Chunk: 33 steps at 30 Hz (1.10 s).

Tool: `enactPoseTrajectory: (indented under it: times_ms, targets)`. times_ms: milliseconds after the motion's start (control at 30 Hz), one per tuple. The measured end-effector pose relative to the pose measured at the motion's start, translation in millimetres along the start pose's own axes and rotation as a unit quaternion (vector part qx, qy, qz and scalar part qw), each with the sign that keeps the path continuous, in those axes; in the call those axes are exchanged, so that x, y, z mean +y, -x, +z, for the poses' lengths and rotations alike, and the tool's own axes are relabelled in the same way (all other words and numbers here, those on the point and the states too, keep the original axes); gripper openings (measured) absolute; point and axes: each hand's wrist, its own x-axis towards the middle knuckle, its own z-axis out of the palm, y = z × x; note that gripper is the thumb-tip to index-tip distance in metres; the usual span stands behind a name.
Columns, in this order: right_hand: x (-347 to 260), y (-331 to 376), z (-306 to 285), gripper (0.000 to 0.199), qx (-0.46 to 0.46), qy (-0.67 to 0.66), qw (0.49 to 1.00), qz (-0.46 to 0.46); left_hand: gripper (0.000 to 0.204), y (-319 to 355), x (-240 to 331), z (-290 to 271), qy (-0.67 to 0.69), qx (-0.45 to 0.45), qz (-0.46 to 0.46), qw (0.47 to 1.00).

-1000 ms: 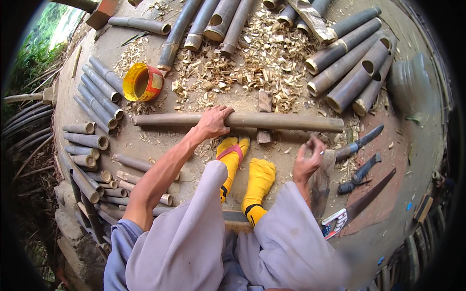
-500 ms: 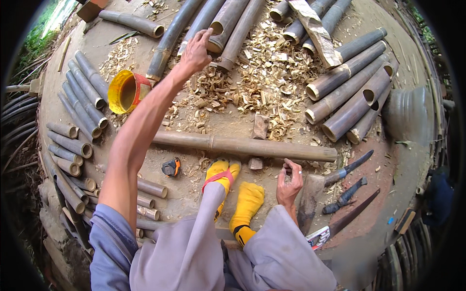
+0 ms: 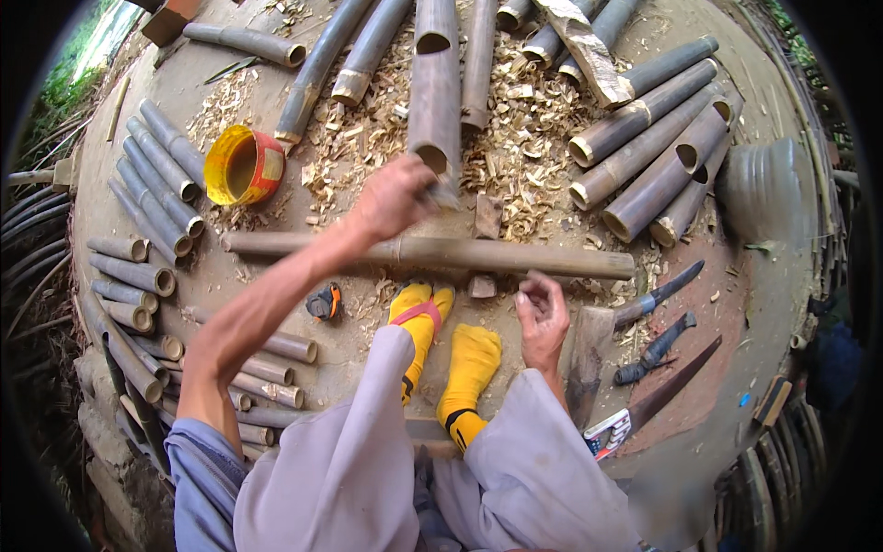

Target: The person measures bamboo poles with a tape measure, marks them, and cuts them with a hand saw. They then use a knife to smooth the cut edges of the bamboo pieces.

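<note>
My left hand (image 3: 397, 196), slightly blurred, is closed on the near end of a bamboo tube (image 3: 434, 97). Two dark oval cut-outs show on that tube's upper side. A long bamboo pole (image 3: 515, 258) lies crosswise in front of my feet, over small wooden blocks (image 3: 487, 216). Just below the pole's right part is my right hand (image 3: 543, 322), its fingers loosely curled with a gap to the thumb and nothing visible in them. Pale wood shavings (image 3: 529, 175) cover the ground around the tube's near end.
A yellow-and-red bucket (image 3: 267, 170) stands left of the shavings. Bamboo tubes (image 3: 644, 120) lie on both sides. At right are a long blade (image 3: 676, 285), a dark-handled tool (image 3: 655, 350) and a handsaw (image 3: 667, 400). A tape measure (image 3: 324, 302) rests near my yellow-socked feet (image 3: 469, 368).
My left hand has moved toward me and slightly right, bringing the notched bamboo tube closer and turning its cut-outs upward. My right hand has stayed near the pole, shifting only slightly.
</note>
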Motion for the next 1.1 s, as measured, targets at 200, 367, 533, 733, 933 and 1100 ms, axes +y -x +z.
enactPoseTrajectory:
  times_ms: [200,367,533,733,933,1100]
  targets:
    - [-49.9,-8.8,11.7,0.09,-0.152,-0.184,0.963,0.124,0.029,68.9,145.2,3.0,0.2,-0.126,0.012,0.972]
    - [-46.4,-33.2,-60.1,0.097,-0.233,0.117,0.963,0.063,0.025,82.4,136.4,-7.5,0.317,-0.105,0.004,0.943]
    - [-71.2,-98.1,-128.9,0.051,-0.161,0.451,0.861,-0.171,0.03,137.6,49.3,-2.9,0.181,-0.105,-0.188,0.96]
    - [-39.4,-160.3,-131.4,0.036,-0.078,0.552,0.797,-0.23,0.057,234.6,-14.4,0.9,-0.087,-0.19,-0.239,0.948]
    - [-46.5,-150.1,-99.4,0.042,0.008,0.631,0.729,-0.267,0.061,227.3,-25.0,1.3,0.059,-0.141,-0.288,0.945]
    - [-73.0,-68.8,-27.6,0.038,-0.052,0.293,0.911,-0.286,0.086,131.6,53.1,-11.9,0.425,-0.16,-0.355,0.817]
